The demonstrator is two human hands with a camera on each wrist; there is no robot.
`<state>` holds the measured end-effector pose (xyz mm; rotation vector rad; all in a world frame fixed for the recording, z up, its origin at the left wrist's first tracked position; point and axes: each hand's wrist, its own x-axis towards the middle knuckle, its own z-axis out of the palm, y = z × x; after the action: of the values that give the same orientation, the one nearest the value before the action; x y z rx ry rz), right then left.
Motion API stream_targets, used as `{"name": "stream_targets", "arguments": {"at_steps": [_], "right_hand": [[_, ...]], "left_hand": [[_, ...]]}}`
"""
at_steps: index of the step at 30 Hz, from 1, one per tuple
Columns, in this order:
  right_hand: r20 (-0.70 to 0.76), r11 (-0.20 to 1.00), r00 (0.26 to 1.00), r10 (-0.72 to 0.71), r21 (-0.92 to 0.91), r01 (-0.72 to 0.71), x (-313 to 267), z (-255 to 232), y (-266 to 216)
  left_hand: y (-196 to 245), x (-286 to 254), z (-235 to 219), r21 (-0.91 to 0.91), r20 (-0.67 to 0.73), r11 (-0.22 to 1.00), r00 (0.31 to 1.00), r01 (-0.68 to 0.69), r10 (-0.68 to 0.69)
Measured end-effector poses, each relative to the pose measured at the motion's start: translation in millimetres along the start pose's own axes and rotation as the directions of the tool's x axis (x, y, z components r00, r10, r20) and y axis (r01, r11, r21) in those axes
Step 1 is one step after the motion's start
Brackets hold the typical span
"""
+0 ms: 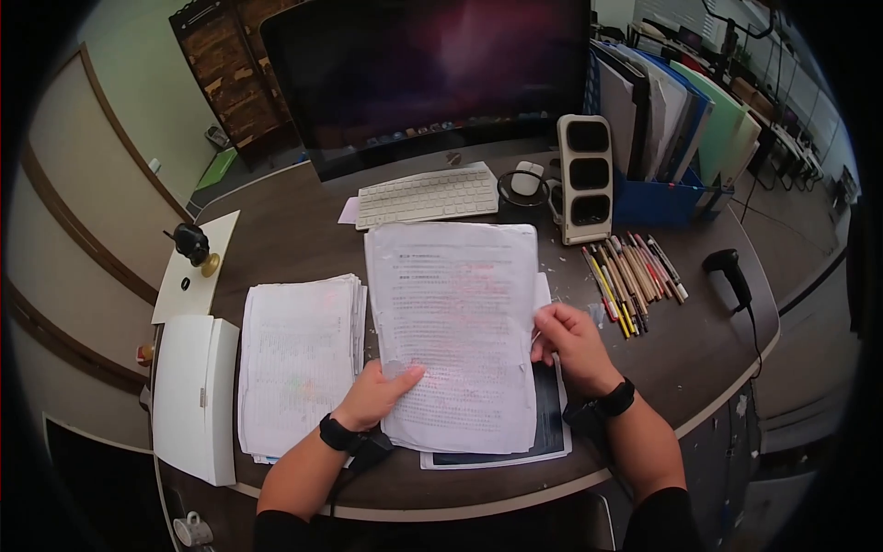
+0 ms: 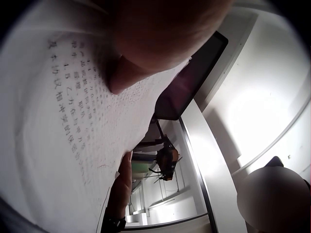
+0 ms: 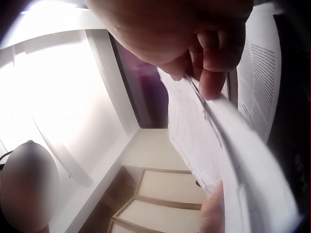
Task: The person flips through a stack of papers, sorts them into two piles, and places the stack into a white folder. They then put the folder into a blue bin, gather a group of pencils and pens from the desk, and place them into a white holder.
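A thick sheaf of printed papers (image 1: 451,313), with red marks on the top sheet, is held up over the desk's middle. My left hand (image 1: 383,396) grips its lower left edge, thumb lying across the top sheet and fingers hidden behind. At the right edge my right hand (image 1: 574,346) pinches the sheaf between thumb and fingers; the right wrist view shows the fingers (image 3: 214,82) right at the paper edge. Beneath the sheaf lie more sheets, one with a dark printed picture (image 1: 497,457). Left of it rests another stack of papers (image 1: 294,350).
A keyboard (image 1: 428,196), a mouse (image 1: 527,178) and a monitor (image 1: 432,74) stand behind. Several pens and pencils (image 1: 635,281) lie at right, near a black handheld scanner (image 1: 729,279). A blue file holder (image 1: 653,201) is at back right, a white box (image 1: 189,396) at left.
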<state>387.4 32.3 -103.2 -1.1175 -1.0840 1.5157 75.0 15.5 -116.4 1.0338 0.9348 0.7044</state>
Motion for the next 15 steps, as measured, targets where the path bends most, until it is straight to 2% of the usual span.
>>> {"name": "stream_targets", "arguments": {"at_steps": [2, 4, 5, 9, 11, 15], "right_hand": [[-0.125, 0.992, 0.986, -0.110, -0.073, 0.102, 5, -19, -4], [-0.222, 0.951, 0.960, -0.173, -0.290, 0.104, 8, -39, -2], [-0.245, 0.936, 0.956, -0.160, -0.346, 0.068, 9, -45, 1], [-0.223, 0.895, 0.967, -0.123, -0.447, 0.011, 9, -51, 7], [-0.186, 0.805, 0.977, -0.105, -0.593, -0.026, 6, -47, 8], [-0.162, 0.827, 0.985, -0.060, -0.561, -0.042, 7, -41, 10]], "left_hand": [[-3, 0, 0, -0.041, -0.086, 0.996, 0.994, -0.075, 0.071], [-3, 1, 0, -0.048, -0.080, 0.995, 0.994, -0.083, 0.079], [-3, 1, -1, -0.057, -0.085, 0.994, 0.992, -0.097, 0.092], [-4, 3, -2, -0.087, -0.083, 0.991, 0.992, -0.098, 0.091], [-4, 3, -2, -0.076, -0.080, 0.992, 0.993, -0.098, 0.092], [-6, 3, -4, -0.061, -0.068, 0.995, 0.995, -0.080, 0.076]]}}
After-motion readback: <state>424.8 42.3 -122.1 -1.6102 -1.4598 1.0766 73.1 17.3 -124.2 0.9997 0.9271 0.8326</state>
